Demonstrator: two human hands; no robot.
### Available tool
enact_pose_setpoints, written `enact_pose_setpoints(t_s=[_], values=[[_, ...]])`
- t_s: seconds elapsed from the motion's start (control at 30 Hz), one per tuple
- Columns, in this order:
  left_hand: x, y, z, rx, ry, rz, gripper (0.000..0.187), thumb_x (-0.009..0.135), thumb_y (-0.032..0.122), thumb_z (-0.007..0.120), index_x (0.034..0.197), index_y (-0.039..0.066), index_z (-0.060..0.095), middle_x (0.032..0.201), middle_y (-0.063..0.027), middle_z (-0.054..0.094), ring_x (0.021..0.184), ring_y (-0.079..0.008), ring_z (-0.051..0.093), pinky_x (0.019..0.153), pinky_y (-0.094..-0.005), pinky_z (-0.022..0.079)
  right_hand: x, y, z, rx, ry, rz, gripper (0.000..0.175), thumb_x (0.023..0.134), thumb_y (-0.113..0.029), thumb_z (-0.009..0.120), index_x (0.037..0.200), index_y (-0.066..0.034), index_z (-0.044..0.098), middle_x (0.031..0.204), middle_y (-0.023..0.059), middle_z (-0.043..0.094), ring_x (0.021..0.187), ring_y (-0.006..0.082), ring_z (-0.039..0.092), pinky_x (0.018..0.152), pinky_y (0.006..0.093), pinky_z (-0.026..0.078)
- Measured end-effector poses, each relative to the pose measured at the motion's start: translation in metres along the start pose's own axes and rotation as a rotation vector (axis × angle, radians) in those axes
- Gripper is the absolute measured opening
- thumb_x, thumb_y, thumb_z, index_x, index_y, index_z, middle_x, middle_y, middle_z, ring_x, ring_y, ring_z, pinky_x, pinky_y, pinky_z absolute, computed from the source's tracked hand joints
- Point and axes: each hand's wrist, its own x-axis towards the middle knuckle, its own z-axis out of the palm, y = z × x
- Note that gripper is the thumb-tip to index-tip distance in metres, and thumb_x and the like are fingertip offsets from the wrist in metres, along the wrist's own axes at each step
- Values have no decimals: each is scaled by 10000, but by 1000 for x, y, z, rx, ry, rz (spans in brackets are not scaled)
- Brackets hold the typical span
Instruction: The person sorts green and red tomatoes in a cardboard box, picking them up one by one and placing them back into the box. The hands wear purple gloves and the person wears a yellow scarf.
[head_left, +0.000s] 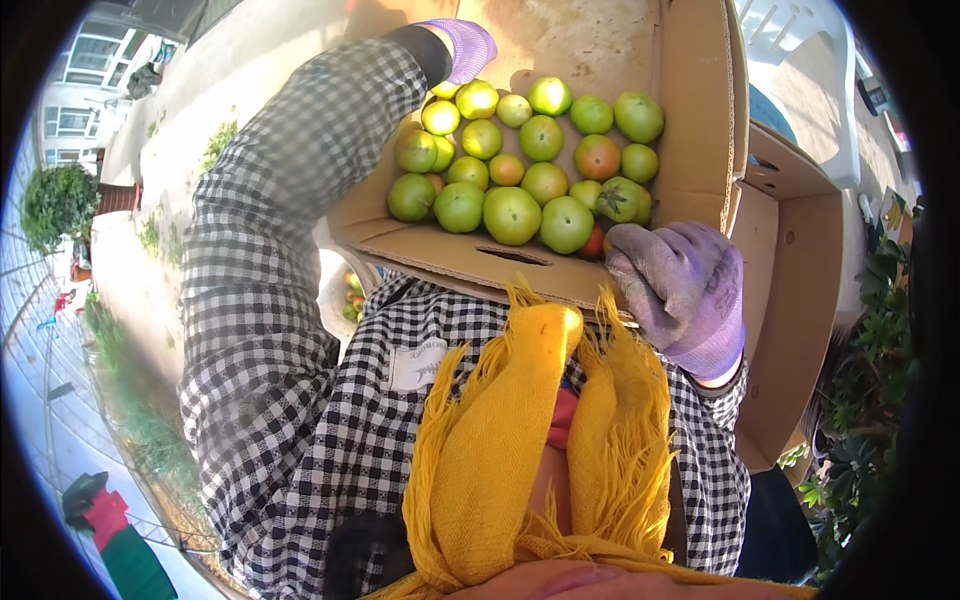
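A cardboard box (694, 112) in front of me holds several green tomatoes (512, 216), some turning orange or red. Over its far left part reaches my left hand (471, 51) in a pale purple glove; its fingers are hidden, so what it holds cannot be seen. My right hand (679, 292), in a purple glove with a grey coating, lies at the near right corner of the box with its fingers curled. It is beside a partly hidden red tomato (592, 244); whether it grips the rim or something else cannot be told.
Another cardboard box (799, 292) stands to the right, by a white plastic chair (836, 82) and leafy plants (862, 375). More tomatoes (352, 296) show low at the left, past my sleeve. The fringed ends of a yellow scarf (487, 442) hang near the box's near wall.
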Motion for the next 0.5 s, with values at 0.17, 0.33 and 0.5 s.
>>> enact_pose_setpoints(t_s=[0.17, 0.33, 0.5], values=[[-34, 45, -43, -227, 137, 102, 447, 913, 114, 759, 1344, 24, 683, 1224, -233, 747, 1175, -417, 709, 1026, -482, 565, 1, 0, 0, 25, -5, 2, 219, 884, -156, 817, 1062, -58, 737, 787, 116, 718, 744, 343, 719, 700, 465, 553], [-58, 108, -50, -485, 183, 342, 424, 950, 199, 757, 1328, 22, 682, 1186, -232, 747, 1164, -402, 708, 996, -482, 571, -7, 8, -1, 100, 153, -35, 206, 859, -190, 830, 1004, -66, 751, 783, 99, 720, 729, 342, 717, 675, 460, 554], [-56, 170, -54, -446, 282, 488, 385, 961, 257, 748, 1281, 49, 703, 1074, -205, 741, 1076, -410, 721, 929, -496, 586, -19, 13, 0, 85, 268, -37, 177, 821, -164, 833, 954, -69, 764, 786, 107, 716, 682, 343, 694, 644, 450, 538]])
